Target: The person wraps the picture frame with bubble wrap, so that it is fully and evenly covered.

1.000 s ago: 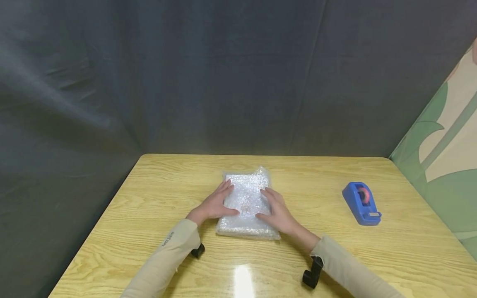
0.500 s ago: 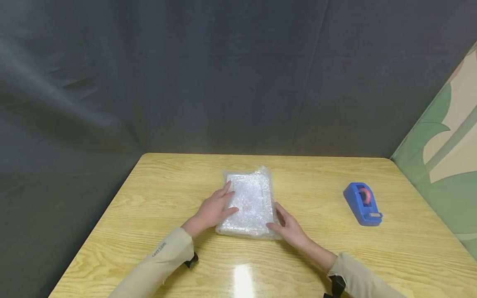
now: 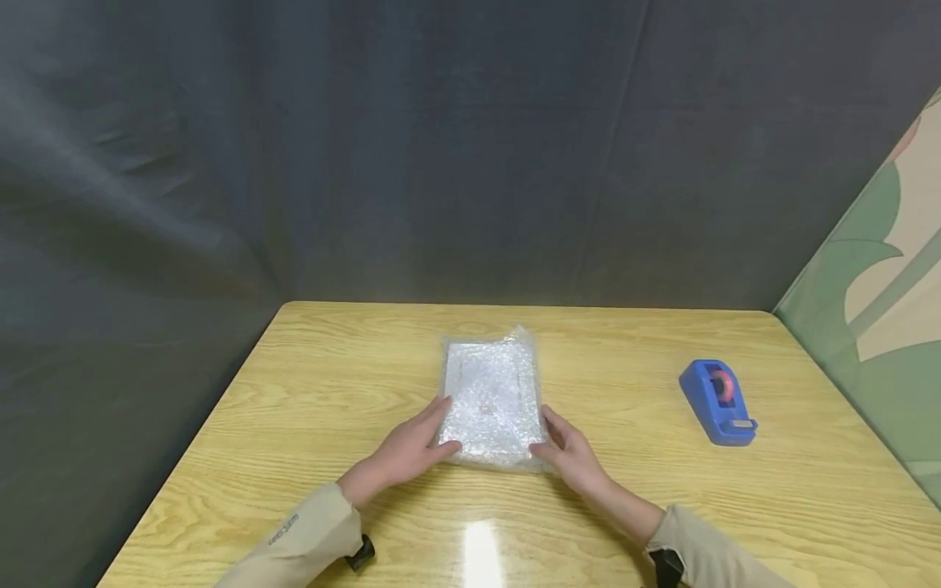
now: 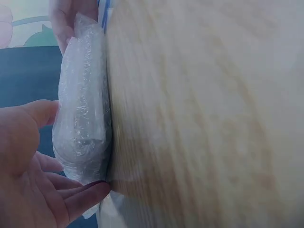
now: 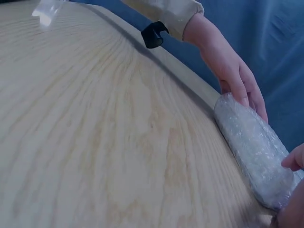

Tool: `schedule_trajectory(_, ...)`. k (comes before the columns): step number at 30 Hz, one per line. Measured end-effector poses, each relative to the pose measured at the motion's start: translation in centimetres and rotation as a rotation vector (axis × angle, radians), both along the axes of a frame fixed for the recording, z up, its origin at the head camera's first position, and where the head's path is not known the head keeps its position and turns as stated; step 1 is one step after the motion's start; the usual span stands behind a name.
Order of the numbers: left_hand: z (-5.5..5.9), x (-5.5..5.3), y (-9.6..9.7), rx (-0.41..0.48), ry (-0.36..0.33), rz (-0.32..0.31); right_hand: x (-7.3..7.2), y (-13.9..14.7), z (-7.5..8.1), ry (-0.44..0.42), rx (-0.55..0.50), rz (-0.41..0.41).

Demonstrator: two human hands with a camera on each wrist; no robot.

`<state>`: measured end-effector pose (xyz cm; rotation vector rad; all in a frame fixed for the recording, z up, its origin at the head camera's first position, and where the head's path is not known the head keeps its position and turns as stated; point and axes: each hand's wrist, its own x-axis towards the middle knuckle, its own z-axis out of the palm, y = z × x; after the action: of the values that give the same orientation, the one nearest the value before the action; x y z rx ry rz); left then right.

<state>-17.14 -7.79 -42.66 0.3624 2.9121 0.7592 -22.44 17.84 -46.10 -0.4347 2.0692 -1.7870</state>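
The left hand (image 3: 412, 449) lies at the near left corner of the bubble-wrapped package (image 3: 491, 400), with fingers almost straight along its left side and the thumb on its top near the corner. The right hand (image 3: 569, 451) lies at the near right corner in the same way, fingers relaxed against the right side and thumb by the top edge. Neither hand closes around the package; both only touch it. From the left wrist view the package (image 4: 83, 123) is a flat, thick parcel and the left hand's fingers (image 4: 71, 202) are at its end.

The package lies flat in the middle of the wooden table (image 3: 331, 392). Its long axis runs from the person away toward the far edge.

A blue tape dispenser (image 3: 716, 402) stands well apart on the right. Behind the table hangs a dark grey cloth (image 3: 441, 163).
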Motion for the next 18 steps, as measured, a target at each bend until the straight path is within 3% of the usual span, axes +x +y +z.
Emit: schedule_trajectory(18,-0.1,-3.2,-0.2,0.025,-0.028,0.080,-3.6,-1.3,-0.2,-0.013,0.063,-0.022)
